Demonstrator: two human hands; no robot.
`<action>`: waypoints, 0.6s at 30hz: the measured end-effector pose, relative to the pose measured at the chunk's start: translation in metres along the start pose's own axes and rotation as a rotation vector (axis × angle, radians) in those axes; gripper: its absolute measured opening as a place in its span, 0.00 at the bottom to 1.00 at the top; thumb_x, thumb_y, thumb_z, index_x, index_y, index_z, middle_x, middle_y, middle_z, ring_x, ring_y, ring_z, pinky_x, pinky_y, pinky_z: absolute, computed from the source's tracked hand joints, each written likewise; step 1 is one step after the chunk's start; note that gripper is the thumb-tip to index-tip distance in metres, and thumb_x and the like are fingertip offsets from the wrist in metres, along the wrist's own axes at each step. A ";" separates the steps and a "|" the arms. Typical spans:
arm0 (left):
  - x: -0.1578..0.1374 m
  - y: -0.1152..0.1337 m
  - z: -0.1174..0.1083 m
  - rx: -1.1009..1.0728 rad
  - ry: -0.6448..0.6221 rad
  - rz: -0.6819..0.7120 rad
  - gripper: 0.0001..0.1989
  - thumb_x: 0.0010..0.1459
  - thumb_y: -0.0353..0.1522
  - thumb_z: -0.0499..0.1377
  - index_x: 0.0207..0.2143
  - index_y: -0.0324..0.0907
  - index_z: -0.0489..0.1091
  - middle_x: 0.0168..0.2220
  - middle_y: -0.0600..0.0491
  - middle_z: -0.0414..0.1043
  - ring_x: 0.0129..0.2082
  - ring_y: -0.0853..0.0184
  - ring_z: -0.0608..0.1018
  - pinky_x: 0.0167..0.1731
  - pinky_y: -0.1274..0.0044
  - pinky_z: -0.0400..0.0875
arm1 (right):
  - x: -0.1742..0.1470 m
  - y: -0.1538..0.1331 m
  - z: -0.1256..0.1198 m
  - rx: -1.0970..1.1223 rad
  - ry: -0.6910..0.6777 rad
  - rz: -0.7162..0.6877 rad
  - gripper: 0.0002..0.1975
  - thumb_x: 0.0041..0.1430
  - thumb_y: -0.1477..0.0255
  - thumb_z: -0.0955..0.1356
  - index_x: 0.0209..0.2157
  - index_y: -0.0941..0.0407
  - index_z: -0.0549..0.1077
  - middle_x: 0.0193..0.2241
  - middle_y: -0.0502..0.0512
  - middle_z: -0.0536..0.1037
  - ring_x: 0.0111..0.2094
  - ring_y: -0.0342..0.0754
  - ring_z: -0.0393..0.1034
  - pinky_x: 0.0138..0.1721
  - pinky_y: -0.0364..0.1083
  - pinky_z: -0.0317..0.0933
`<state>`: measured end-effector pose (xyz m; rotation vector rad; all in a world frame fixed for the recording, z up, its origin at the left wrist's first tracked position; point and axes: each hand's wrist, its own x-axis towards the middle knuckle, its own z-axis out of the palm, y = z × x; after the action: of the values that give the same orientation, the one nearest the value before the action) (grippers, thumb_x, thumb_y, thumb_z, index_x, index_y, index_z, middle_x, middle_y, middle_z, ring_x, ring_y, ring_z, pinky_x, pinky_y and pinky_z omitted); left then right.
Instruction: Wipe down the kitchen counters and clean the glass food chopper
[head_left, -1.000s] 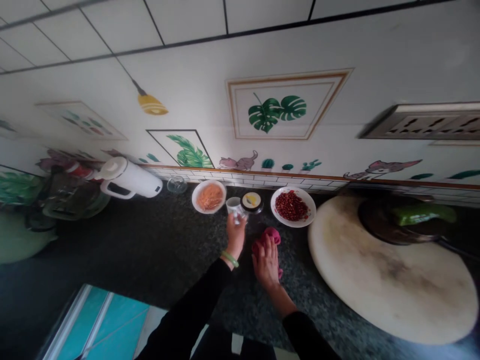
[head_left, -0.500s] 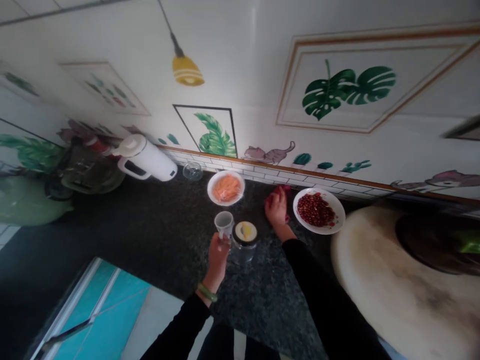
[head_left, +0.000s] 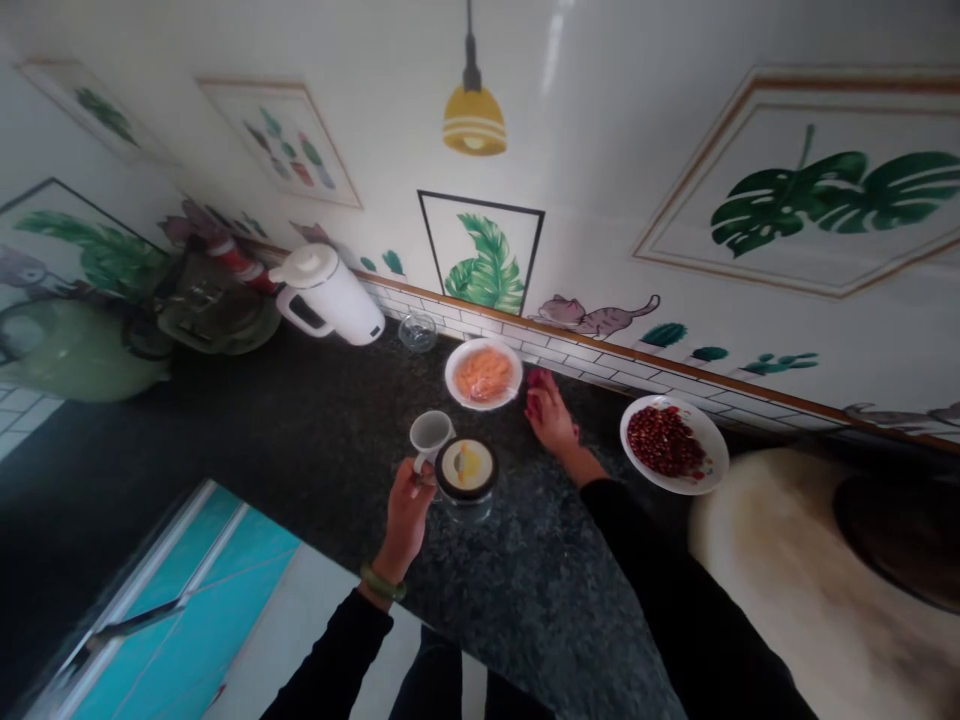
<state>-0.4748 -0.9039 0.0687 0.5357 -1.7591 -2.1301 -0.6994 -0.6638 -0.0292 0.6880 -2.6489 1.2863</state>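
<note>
My left hand point(head_left: 407, 505) is closed around the handle of a small translucent cup point(head_left: 431, 432). Right against the cup is a clear glass jar point(head_left: 471, 508) with a black-rimmed lid point(head_left: 466, 468) showing a yellow picture; whether my fingers also touch the jar is hidden. My right hand point(head_left: 553, 418) presses a crumpled red cloth point(head_left: 534, 380) on the dark countertop point(head_left: 525, 560), mostly covering it. Just left of that hand is a white bowl point(head_left: 452, 388) of orange shredded food point(head_left: 484, 374) under clear film.
To the right stand a plate point(head_left: 712, 470) of dark red beans point(head_left: 664, 440) and a large round pale board point(head_left: 772, 580). Along the back wall are a small glass dish point(head_left: 417, 332) and a white kettle point(head_left: 341, 300). A green rounded vessel point(head_left: 82, 350) stands far left.
My right hand has slid the red cloth left, from beside the bean plate toward the orange food. The cup and jar have shifted left together with my left hand. The view has turned left.
</note>
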 end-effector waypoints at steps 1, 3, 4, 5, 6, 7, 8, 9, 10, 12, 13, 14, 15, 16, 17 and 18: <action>0.001 0.001 -0.004 -0.004 0.000 0.000 0.14 0.54 0.40 0.71 0.33 0.44 0.70 0.32 0.57 0.67 0.33 0.69 0.68 0.35 0.79 0.65 | 0.018 0.005 0.003 -0.021 0.004 0.007 0.18 0.58 0.75 0.67 0.51 0.57 0.72 0.69 0.68 0.60 0.71 0.58 0.53 0.70 0.59 0.53; 0.003 0.003 -0.013 -0.022 0.007 -0.011 0.14 0.54 0.40 0.71 0.33 0.44 0.70 0.32 0.57 0.68 0.33 0.69 0.69 0.35 0.79 0.65 | 0.044 0.012 0.011 -0.045 0.033 0.006 0.17 0.55 0.76 0.67 0.48 0.57 0.73 0.65 0.68 0.64 0.69 0.58 0.56 0.70 0.59 0.53; 0.004 0.003 -0.017 -0.036 0.009 -0.020 0.14 0.54 0.40 0.71 0.33 0.44 0.70 0.32 0.57 0.68 0.33 0.69 0.69 0.35 0.79 0.65 | 0.048 0.012 0.015 -0.047 0.058 0.000 0.16 0.55 0.77 0.67 0.47 0.56 0.73 0.63 0.68 0.67 0.67 0.58 0.59 0.69 0.60 0.54; 0.006 0.003 -0.021 -0.053 0.011 -0.029 0.15 0.54 0.40 0.71 0.33 0.43 0.70 0.32 0.57 0.68 0.33 0.69 0.69 0.35 0.79 0.65 | 0.045 0.009 0.020 -0.042 0.083 -0.014 0.14 0.56 0.77 0.66 0.45 0.56 0.73 0.60 0.67 0.69 0.65 0.58 0.61 0.68 0.61 0.55; 0.007 0.004 -0.024 -0.075 0.012 -0.035 0.15 0.53 0.40 0.71 0.33 0.43 0.70 0.31 0.57 0.68 0.33 0.69 0.69 0.34 0.80 0.65 | 0.035 0.004 0.024 -0.029 0.097 -0.041 0.12 0.56 0.78 0.65 0.43 0.55 0.73 0.57 0.66 0.71 0.63 0.58 0.63 0.67 0.61 0.57; 0.009 0.004 -0.028 -0.099 0.011 -0.038 0.16 0.52 0.40 0.72 0.33 0.43 0.69 0.31 0.57 0.67 0.32 0.70 0.69 0.34 0.80 0.65 | 0.018 -0.004 0.028 -0.012 0.097 -0.080 0.11 0.57 0.78 0.64 0.41 0.55 0.73 0.55 0.65 0.73 0.60 0.58 0.65 0.65 0.62 0.59; 0.010 0.005 -0.033 -0.124 0.006 -0.040 0.17 0.51 0.39 0.72 0.33 0.43 0.69 0.31 0.57 0.67 0.32 0.70 0.69 0.34 0.80 0.65 | -0.003 -0.014 0.031 0.005 0.082 -0.125 0.11 0.57 0.79 0.64 0.39 0.54 0.73 0.52 0.64 0.74 0.58 0.58 0.67 0.63 0.61 0.61; 0.013 0.007 -0.037 -0.143 0.001 -0.039 0.17 0.50 0.39 0.73 0.33 0.43 0.69 0.31 0.57 0.68 0.32 0.70 0.69 0.34 0.80 0.66 | -0.026 -0.025 0.034 0.018 0.054 -0.171 0.11 0.57 0.80 0.64 0.38 0.54 0.73 0.50 0.62 0.75 0.56 0.57 0.69 0.62 0.60 0.63; 0.015 0.008 -0.041 -0.155 -0.004 -0.040 0.17 0.50 0.38 0.73 0.33 0.43 0.69 0.31 0.57 0.68 0.32 0.70 0.69 0.34 0.80 0.66 | -0.048 -0.035 0.036 0.024 0.017 -0.214 0.11 0.56 0.80 0.63 0.37 0.53 0.73 0.48 0.60 0.76 0.54 0.56 0.70 0.59 0.58 0.65; 0.022 0.012 -0.051 -0.153 -0.010 -0.046 0.16 0.50 0.38 0.73 0.34 0.42 0.69 0.32 0.57 0.69 0.32 0.71 0.69 0.35 0.80 0.66 | -0.079 -0.050 0.036 0.020 -0.058 -0.273 0.12 0.55 0.81 0.64 0.35 0.51 0.73 0.46 0.56 0.78 0.52 0.53 0.73 0.55 0.53 0.69; 0.026 0.014 -0.055 -0.146 -0.015 -0.051 0.16 0.50 0.38 0.73 0.34 0.42 0.70 0.32 0.57 0.70 0.33 0.71 0.70 0.35 0.80 0.66 | -0.084 -0.052 0.033 0.012 -0.080 -0.285 0.13 0.54 0.81 0.64 0.35 0.50 0.73 0.45 0.54 0.79 0.50 0.52 0.73 0.53 0.51 0.70; 0.030 0.015 -0.060 -0.140 -0.023 -0.054 0.16 0.50 0.38 0.73 0.34 0.42 0.70 0.32 0.57 0.70 0.33 0.71 0.70 0.35 0.80 0.66 | -0.080 -0.050 0.030 0.002 -0.085 -0.288 0.13 0.54 0.81 0.63 0.35 0.50 0.74 0.44 0.54 0.79 0.50 0.52 0.73 0.53 0.51 0.70; 0.034 0.017 -0.065 -0.139 -0.034 -0.056 0.16 0.50 0.38 0.73 0.34 0.42 0.70 0.32 0.57 0.70 0.33 0.70 0.70 0.35 0.80 0.67 | -0.070 -0.046 0.025 -0.013 -0.055 -0.265 0.14 0.54 0.81 0.63 0.36 0.50 0.74 0.45 0.55 0.78 0.51 0.52 0.73 0.55 0.52 0.70; 0.038 0.019 -0.069 -0.140 -0.049 -0.057 0.16 0.50 0.38 0.73 0.34 0.43 0.70 0.33 0.57 0.71 0.33 0.70 0.71 0.35 0.80 0.67 | -0.054 -0.039 0.020 -0.035 0.008 -0.212 0.15 0.53 0.81 0.63 0.39 0.51 0.74 0.47 0.57 0.78 0.53 0.54 0.71 0.57 0.55 0.68; 0.041 0.020 -0.073 -0.142 -0.065 -0.056 0.16 0.49 0.38 0.73 0.34 0.43 0.70 0.33 0.57 0.71 0.34 0.70 0.71 0.36 0.80 0.67 | -0.035 -0.032 0.017 -0.059 0.089 -0.133 0.17 0.52 0.81 0.63 0.41 0.53 0.74 0.49 0.60 0.76 0.56 0.56 0.70 0.59 0.58 0.66; 0.044 0.021 -0.076 -0.141 -0.081 -0.054 0.16 0.49 0.37 0.73 0.34 0.43 0.70 0.33 0.57 0.71 0.34 0.70 0.71 0.36 0.80 0.67 | -0.018 -0.025 0.016 -0.084 0.176 -0.041 0.19 0.50 0.81 0.63 0.43 0.54 0.73 0.51 0.63 0.75 0.57 0.57 0.68 0.61 0.61 0.64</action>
<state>-0.4764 -0.9942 0.0726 0.4704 -1.6366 -2.3221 -0.6711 -0.6832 -0.0268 0.5848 -2.5183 1.1602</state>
